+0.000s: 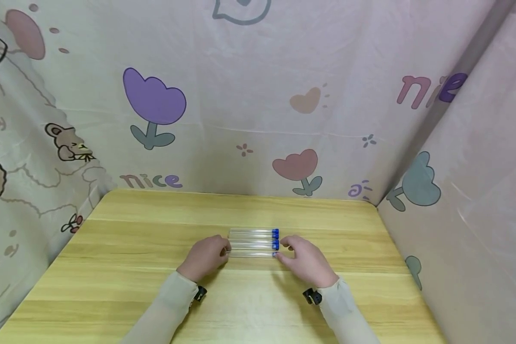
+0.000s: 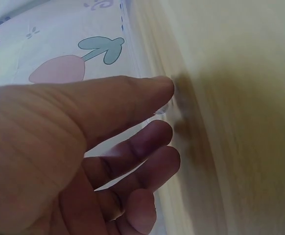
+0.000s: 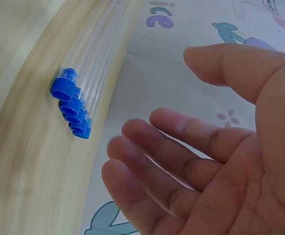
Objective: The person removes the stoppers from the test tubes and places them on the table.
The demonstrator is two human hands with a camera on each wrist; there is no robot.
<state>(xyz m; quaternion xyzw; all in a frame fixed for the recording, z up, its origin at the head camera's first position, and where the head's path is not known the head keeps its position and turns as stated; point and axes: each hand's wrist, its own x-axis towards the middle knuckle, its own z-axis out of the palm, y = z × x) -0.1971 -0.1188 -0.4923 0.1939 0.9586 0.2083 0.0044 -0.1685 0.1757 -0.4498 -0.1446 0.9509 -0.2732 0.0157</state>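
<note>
Several clear test tubes with blue caps lie side by side on the wooden table, their caps towards the right. My left hand is at their uncapped ends, with thumb and fingertips close to the nearest tubes. In the left wrist view, a clear tube end shows between the thumb and the loosely bent fingers; whether they touch it I cannot tell. Beside the blue caps, my right hand has its thumb and fingers spread apart. The right wrist view shows nothing held in that hand.
The light wooden table meets a printed curtain along its back edge. More of the same cloth hangs at the left and right sides. Each wrist carries a small black camera.
</note>
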